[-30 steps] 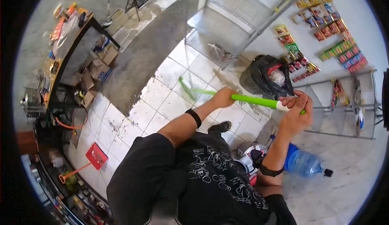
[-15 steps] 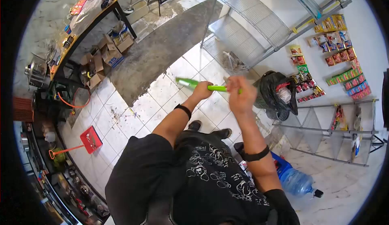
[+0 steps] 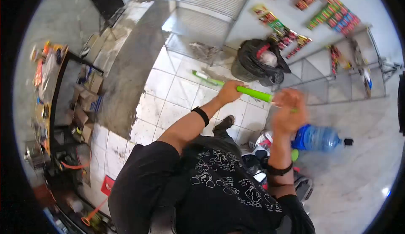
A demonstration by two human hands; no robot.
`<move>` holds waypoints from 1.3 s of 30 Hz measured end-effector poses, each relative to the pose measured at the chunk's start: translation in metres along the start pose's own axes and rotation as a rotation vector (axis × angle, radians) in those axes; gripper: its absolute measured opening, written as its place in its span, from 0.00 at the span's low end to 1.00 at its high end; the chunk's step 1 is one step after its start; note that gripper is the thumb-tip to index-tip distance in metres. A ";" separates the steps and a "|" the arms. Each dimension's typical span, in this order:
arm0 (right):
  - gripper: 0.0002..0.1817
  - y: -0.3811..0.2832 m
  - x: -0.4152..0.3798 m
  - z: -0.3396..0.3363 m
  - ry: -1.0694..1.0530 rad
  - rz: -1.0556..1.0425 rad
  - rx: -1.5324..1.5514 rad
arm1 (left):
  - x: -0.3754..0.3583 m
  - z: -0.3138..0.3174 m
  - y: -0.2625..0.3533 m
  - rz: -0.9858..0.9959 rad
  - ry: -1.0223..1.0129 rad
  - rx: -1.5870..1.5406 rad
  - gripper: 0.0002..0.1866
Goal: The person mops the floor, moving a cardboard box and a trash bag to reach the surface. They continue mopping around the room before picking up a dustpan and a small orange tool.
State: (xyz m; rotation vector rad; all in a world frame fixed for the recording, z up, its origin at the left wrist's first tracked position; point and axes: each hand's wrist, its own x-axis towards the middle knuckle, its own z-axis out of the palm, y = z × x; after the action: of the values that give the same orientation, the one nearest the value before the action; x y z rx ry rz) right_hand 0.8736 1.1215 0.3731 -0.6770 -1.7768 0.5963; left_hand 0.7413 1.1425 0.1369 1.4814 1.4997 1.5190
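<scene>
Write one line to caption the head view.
Left hand grips a green handle above white floor tiles, the blurred right hand at its near end, a black-bagged bin beyond.

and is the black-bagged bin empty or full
The bin is not empty: red and white items show in its mouth. How full, cannot tell.

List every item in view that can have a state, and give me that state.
Broom: slanted, handle in the left hand
Left hand: closed around the handle
Right hand: at the handle's upper end; blurred, grip unclear
Trash bin: uncovered, lined with a black bag, stuff showing at the top
Water jug: mouth covered; fill level unclear
Dustpan: on the floor, contents unclear
Tiled floor: marked with dark stains
</scene>
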 end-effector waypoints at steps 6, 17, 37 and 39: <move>0.10 0.055 -0.035 -0.013 -0.095 0.189 -0.106 | -0.019 0.045 -0.034 -0.136 -0.219 0.013 0.05; 0.15 0.039 0.010 -0.194 0.516 0.209 0.141 | 0.018 0.192 0.083 0.090 -0.577 -0.073 0.08; 0.16 0.159 -0.016 -0.332 0.519 0.255 -0.197 | 0.057 0.409 -0.006 0.166 -0.847 0.007 0.06; 0.16 0.145 -0.002 -0.347 0.566 0.251 -0.104 | 0.058 0.405 0.026 0.150 -0.899 0.050 0.06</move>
State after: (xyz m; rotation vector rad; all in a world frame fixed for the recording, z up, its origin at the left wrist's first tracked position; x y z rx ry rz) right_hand 1.2287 1.2462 0.3707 -1.0355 -1.2092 0.4231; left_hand 1.1062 1.3239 0.0893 1.9581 0.8910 0.6822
